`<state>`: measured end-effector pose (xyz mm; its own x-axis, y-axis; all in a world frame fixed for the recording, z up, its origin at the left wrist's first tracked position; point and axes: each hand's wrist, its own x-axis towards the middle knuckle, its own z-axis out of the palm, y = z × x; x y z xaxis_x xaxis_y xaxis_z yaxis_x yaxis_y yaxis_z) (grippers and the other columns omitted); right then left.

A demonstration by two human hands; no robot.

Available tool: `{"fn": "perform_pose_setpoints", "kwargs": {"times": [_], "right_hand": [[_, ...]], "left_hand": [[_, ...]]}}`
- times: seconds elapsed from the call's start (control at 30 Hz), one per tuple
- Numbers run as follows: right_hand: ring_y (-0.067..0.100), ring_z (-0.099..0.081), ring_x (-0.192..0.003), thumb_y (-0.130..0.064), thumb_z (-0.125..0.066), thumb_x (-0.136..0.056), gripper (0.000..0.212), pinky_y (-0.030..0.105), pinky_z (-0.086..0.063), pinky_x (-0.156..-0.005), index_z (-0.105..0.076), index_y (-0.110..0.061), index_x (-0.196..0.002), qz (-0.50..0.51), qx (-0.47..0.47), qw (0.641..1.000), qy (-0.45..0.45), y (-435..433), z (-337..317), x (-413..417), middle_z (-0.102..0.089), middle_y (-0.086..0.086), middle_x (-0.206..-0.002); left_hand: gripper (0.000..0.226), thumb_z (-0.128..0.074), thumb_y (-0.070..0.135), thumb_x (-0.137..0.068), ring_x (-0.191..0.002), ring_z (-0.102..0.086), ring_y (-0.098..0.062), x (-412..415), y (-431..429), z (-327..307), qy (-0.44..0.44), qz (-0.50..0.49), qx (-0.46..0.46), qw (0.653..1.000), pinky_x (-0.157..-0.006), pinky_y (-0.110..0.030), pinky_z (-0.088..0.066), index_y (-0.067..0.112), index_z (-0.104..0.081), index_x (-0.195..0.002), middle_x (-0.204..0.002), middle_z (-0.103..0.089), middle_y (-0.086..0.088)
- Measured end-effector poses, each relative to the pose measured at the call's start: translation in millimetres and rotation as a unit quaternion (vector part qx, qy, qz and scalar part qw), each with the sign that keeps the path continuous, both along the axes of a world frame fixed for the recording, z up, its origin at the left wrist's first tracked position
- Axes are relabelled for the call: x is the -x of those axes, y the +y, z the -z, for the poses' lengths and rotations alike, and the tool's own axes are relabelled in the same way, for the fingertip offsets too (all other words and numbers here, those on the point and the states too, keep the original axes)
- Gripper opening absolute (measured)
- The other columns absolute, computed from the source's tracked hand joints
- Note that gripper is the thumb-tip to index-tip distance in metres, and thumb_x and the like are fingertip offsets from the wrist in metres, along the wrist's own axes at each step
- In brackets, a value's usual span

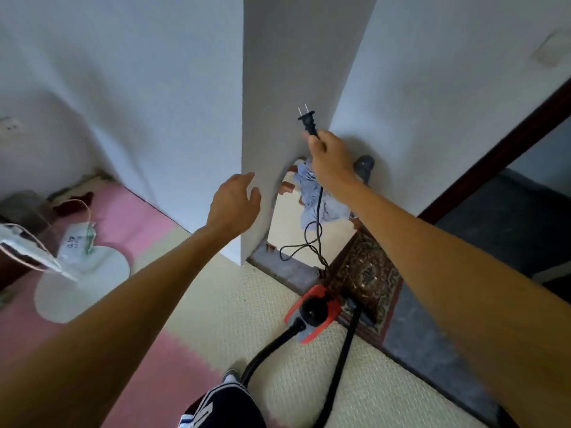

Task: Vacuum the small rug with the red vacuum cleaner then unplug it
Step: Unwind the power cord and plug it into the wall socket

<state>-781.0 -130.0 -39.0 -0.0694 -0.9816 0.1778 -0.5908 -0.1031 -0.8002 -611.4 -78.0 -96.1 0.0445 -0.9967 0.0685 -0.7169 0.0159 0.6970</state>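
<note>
My right hand (329,159) grips the black power cord just below its two-pin plug (307,118), which points upward in front of the white wall, free of any socket. The cord (312,239) hangs down in loops to the red vacuum cleaner (312,313) on the floor. The vacuum stands at the near edge of the small dark patterned rug (367,276). Its black hose (268,353) and wand (346,350) run toward me. My left hand (236,202) hovers with relaxed fingers beside the wall corner, holding nothing.
A protruding white wall corner (247,149) stands between my hands. A white fan base (80,282) sits on pink and cream foam mats at left. Crumpled blue cloth (312,196) lies beyond the rug. A dark doorway (506,211) opens at right. A wall socket (9,126) is at far left.
</note>
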Motion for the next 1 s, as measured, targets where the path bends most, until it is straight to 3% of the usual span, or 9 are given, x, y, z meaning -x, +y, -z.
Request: {"fn": "perform_pose_setpoints", "kwargs": {"times": [0.2, 0.33, 0.37, 0.47, 0.53, 0.67, 0.8, 1.0], "right_hand": [[0.022, -0.042, -0.061, -0.027, -0.042, -0.097, 0.037, 0.035, -0.037, -0.061, -0.057, 0.005, -0.105, -0.071, 0.026, 0.991, -0.110, 42.5, -46.0, -51.4, -0.039, -0.001, -0.060], [0.017, -0.044, -0.057, -0.027, -0.044, -0.097, 0.021, 0.032, -0.039, -0.060, -0.061, -0.018, -0.092, -0.129, 0.030, 0.981, -0.139, 66.7, -63.3, -92.5, -0.045, -0.002, -0.062], [0.018, -0.045, -0.058, -0.028, -0.044, -0.098, 0.021, 0.034, -0.041, -0.060, -0.062, -0.016, -0.094, -0.144, 0.028, 0.979, -0.140, 72.7, -65.2, -103.2, -0.047, 0.001, -0.065], [0.019, -0.047, -0.059, -0.030, -0.043, -0.098, 0.030, 0.048, -0.051, -0.069, -0.063, -0.009, -0.107, -0.179, 0.018, 0.979, -0.100, 84.9, -65.5, -137.0, -0.058, 0.016, -0.079], [0.015, -0.048, -0.054, -0.028, -0.043, -0.099, 0.032, 0.049, -0.053, -0.075, -0.062, -0.005, -0.109, -0.188, 0.015, 0.979, -0.080, 87.3, -65.0, -161.8, -0.064, 0.022, -0.096], [0.011, -0.058, -0.052, -0.028, -0.043, -0.099, 0.032, 0.035, -0.049, -0.064, -0.061, -0.002, -0.101, -0.184, 0.015, 0.982, -0.039, 76.9, -57.6, -217.5, -0.051, 0.000, -0.064], [0.019, -0.066, -0.065, -0.025, -0.041, -0.101, 0.022, 0.016, -0.043, -0.055, -0.059, -0.019, -0.091, -0.177, 0.023, 0.984, -0.019, 56.4, -50.3, -288.0, -0.052, -0.004, -0.065], [0.023, -0.065, -0.074, -0.022, -0.040, -0.101, 0.025, 0.026, -0.047, -0.063, -0.061, -0.014, -0.112, -0.168, 0.044, 0.984, 0.026, 21.1, -49.2, -388.2, -0.064, 0.011, -0.076]], "left_hand": [[0.044, -0.045, 0.025, -0.097, -0.128, -0.047, -0.027, -44.0, 72.7, -35.6, -0.032, -0.070, 0.016, 0.997, -0.109, -0.042, -0.036, 0.010, -0.045, -0.138, -0.141, -0.049, -0.011], [0.044, -0.045, 0.025, -0.096, -0.125, -0.049, -0.028, -79.9, 99.5, -60.2, -0.052, -0.111, 0.040, 0.992, -0.108, -0.040, -0.036, 0.009, -0.046, -0.137, -0.138, -0.051, -0.012], [0.044, -0.045, 0.026, -0.097, -0.125, -0.049, -0.027, -90.1, 103.8, -65.8, -0.056, -0.116, 0.047, 0.991, -0.108, -0.040, -0.036, 0.009, -0.046, -0.137, -0.138, -0.051, -0.012], [0.044, -0.043, 0.027, -0.098, -0.127, -0.048, -0.027, -122.8, 111.8, -77.0, -0.056, -0.134, 0.055, 0.988, -0.109, -0.039, -0.035, 0.010, -0.045, -0.138, -0.140, -0.050, -0.010], [0.044, -0.042, 0.028, -0.098, -0.126, -0.049, -0.027, -146.7, 111.7, -79.6, -0.065, -0.144, 0.059, 0.986, -0.107, -0.038, -0.036, 0.010, -0.045, -0.138, -0.139, -0.050, -0.011], [0.044, -0.041, 0.028, -0.098, -0.123, -0.051, -0.029, -202.7, 99.1, -78.4, -0.057, -0.150, 0.059, 0.985, -0.105, -0.040, -0.039, 0.010, -0.045, -0.138, -0.137, -0.052, -0.013], [0.044, -0.041, 0.029, -0.098, -0.123, -0.051, -0.029, -269.3, 79.2, -76.4, -0.053, -0.134, 0.072, 0.987, -0.104, -0.039, -0.038, 0.009, -0.045, -0.137, -0.138, -0.051, -0.013], [0.042, -0.040, 0.027, -0.098, -0.112, -0.057, -0.034, -378.8, 46.8, -89.3, -0.049, -0.131, 0.062, 0.988, -0.099, -0.041, -0.043, 0.007, -0.047, -0.135, -0.128, -0.057, -0.018]]}}
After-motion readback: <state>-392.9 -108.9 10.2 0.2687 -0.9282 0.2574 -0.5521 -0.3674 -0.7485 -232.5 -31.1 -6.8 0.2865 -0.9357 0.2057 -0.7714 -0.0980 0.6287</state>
